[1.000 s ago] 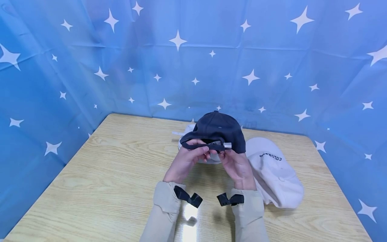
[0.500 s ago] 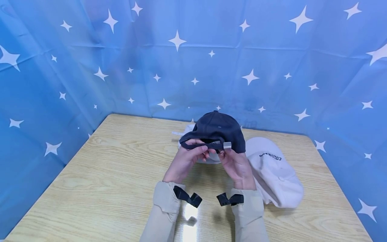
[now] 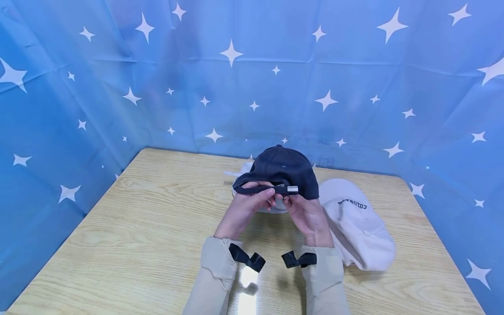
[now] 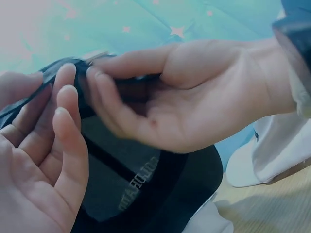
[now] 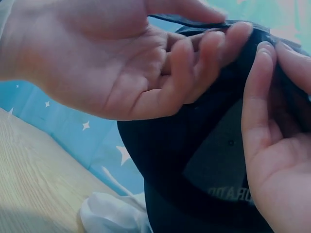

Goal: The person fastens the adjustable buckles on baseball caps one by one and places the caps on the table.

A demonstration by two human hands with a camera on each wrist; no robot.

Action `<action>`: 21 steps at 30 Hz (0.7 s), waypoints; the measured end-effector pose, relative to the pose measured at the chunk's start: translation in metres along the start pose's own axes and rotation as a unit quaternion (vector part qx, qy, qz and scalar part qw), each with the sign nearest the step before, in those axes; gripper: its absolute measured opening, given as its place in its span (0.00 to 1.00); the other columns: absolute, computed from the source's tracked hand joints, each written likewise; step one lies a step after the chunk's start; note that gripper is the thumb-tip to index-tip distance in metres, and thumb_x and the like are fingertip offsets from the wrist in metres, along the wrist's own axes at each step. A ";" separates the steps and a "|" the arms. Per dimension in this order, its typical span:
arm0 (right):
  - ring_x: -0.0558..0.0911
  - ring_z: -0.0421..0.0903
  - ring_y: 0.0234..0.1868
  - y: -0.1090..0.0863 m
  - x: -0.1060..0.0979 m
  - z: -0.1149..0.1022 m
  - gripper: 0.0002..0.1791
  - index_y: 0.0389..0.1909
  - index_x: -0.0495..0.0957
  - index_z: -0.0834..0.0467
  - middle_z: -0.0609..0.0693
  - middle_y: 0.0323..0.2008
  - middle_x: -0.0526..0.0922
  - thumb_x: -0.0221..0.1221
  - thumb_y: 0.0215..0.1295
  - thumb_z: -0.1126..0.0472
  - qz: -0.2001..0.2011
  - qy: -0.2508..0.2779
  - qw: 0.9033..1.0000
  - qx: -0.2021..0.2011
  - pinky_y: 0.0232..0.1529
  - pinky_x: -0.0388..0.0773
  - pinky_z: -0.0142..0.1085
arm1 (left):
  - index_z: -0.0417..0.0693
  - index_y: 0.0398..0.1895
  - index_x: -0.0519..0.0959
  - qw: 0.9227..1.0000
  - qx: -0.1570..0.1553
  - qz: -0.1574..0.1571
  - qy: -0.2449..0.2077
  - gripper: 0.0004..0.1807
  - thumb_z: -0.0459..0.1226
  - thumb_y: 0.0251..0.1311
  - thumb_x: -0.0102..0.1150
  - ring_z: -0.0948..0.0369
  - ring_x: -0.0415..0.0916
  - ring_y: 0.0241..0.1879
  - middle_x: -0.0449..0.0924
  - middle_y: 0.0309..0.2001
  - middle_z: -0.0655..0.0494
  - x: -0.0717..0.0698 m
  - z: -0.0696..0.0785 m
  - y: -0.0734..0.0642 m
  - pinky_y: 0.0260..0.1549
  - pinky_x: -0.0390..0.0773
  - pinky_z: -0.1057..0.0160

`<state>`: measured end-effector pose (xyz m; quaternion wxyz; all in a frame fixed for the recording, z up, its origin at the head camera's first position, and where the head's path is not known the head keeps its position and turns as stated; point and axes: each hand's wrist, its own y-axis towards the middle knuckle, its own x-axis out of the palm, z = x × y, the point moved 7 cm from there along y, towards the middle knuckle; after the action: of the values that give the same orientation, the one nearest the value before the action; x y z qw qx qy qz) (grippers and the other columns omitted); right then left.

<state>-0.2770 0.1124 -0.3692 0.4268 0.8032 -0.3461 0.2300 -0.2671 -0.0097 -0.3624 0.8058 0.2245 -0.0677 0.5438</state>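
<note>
Left hand (image 3: 241,209) pinches strap (image 3: 280,190); right hand (image 3: 309,217) pinches by metal buckle (image 3: 292,190), the nearer of the two. Strap's long axis runs hand to hand, roughly parallel to far edge of bench (image 3: 118,240). Dark cap (image 3: 283,168) just beyond.

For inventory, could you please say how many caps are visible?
3: dark cap, in left hand and right hand; rear white cap, mostly behind it; near white cap, right. More may be hidden.
</note>
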 end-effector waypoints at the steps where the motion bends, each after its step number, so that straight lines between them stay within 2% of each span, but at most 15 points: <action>1: 0.79 0.51 0.39 0.001 0.001 0.001 0.18 0.52 0.70 0.64 0.59 0.42 0.77 0.43 0.63 0.77 -0.001 -0.006 1.000 0.001 0.45 0.74 0.34 | 0.38 0.37 0.76 1.000 -0.006 0.003 0.015 0.10 0.36 0.57 0.57 0.56 0.74 0.28 0.77 0.31 0.43 0.001 0.000 0.000 0.26 0.73 0.61; 5: 0.79 0.51 0.38 0.002 0.002 0.001 0.19 0.53 0.69 0.64 0.60 0.42 0.76 0.43 0.63 0.78 0.000 -0.013 1.000 -0.001 0.45 0.74 0.36 | 0.38 0.36 0.77 0.998 -0.020 0.009 0.065 0.11 0.39 0.57 0.57 0.45 0.71 0.32 0.77 0.29 0.47 0.009 0.004 -0.002 0.29 0.73 0.59; 8: 0.78 0.50 0.37 0.002 0.001 0.000 0.18 0.52 0.69 0.64 0.59 0.41 0.77 0.43 0.63 0.77 0.004 -0.018 1.000 -0.006 0.44 0.74 0.35 | 0.38 0.36 0.77 0.997 -0.020 0.013 0.073 0.12 0.40 0.56 0.57 0.39 0.69 0.34 0.77 0.29 0.48 0.011 0.004 -0.002 0.30 0.74 0.58; 17: 0.78 0.49 0.38 0.002 0.001 0.001 0.18 0.53 0.69 0.64 0.58 0.41 0.77 0.46 0.62 0.76 -0.001 -0.041 0.999 0.001 0.45 0.74 0.35 | 0.37 0.35 0.77 0.996 -0.016 0.015 0.085 0.09 0.36 0.58 0.56 0.50 0.72 0.30 0.77 0.28 0.49 0.011 0.007 -0.002 0.32 0.73 0.50; 21: 0.76 0.49 0.37 0.003 0.002 0.000 0.19 0.54 0.67 0.63 0.57 0.40 0.76 0.45 0.62 0.77 -0.008 -0.062 0.998 0.002 0.44 0.73 0.35 | 0.37 0.34 0.77 0.995 -0.014 0.015 0.094 0.12 0.39 0.56 0.57 0.51 0.72 0.30 0.77 0.27 0.49 0.008 0.001 0.000 0.31 0.74 0.55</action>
<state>-0.2781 0.1106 -0.3665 0.4046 0.8196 -0.3649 0.1772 -0.2639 -0.0032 -0.3584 0.8033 0.1597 -0.0024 0.5738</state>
